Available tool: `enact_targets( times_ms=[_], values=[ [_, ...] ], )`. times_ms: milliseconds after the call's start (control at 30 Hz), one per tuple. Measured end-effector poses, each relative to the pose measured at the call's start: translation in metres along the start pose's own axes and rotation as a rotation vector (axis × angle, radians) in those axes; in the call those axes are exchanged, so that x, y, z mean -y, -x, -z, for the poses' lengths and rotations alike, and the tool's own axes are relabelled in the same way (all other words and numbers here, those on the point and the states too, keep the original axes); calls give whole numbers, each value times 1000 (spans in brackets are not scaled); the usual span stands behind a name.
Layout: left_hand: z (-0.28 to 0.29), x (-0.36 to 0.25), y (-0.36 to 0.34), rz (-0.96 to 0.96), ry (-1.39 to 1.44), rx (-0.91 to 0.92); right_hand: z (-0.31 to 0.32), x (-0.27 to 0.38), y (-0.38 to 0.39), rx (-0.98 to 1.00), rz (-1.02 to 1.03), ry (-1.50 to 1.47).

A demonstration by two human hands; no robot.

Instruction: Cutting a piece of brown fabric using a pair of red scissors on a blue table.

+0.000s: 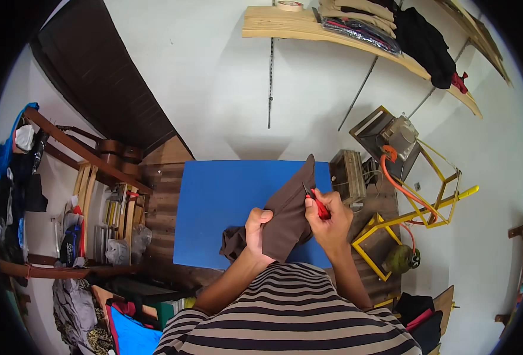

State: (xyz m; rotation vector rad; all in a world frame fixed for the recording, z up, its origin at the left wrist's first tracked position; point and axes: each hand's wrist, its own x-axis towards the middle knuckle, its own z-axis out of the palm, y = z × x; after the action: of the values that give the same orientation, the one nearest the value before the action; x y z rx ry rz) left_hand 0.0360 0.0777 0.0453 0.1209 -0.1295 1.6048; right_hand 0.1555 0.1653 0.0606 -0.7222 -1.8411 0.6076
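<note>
My left hand (255,232) grips a piece of dark brown cloth (286,222), thumb on top, holding it up over the blue table (211,195). My right hand (331,220) is closed on red-handled snips (320,202) with dark pointed tips, which lie against the cloth's right edge near its raised upper corner. More of the brown cloth is bunched on the table to the left of my left hand.
A wooden shelf (285,23) with folded clothes is on the wall ahead. Right are a wooden crate (349,177), yellow metal frames (379,266) and an orange hose (390,177). Left are wooden racks (84,201) with hanging garments and bags. A dark door (96,77) stands behind them.
</note>
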Motion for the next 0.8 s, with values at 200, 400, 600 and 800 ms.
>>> enact_targets(
  times_ms=[200, 400, 600, 800],
  values=[
    [0, -1, 13, 46, 4, 42, 0, 10, 8, -25, -4, -104],
    [-7, 7, 23, 3, -49, 9, 3, 20, 19, 25, 11, -83],
    [-1, 17, 29, 31, -29, 38, 18, 26, 35, 87, 50, 74],
    [4, 30, 37, 20, -19, -36, 25, 29, 50, 38, 43, 81]
  ],
)
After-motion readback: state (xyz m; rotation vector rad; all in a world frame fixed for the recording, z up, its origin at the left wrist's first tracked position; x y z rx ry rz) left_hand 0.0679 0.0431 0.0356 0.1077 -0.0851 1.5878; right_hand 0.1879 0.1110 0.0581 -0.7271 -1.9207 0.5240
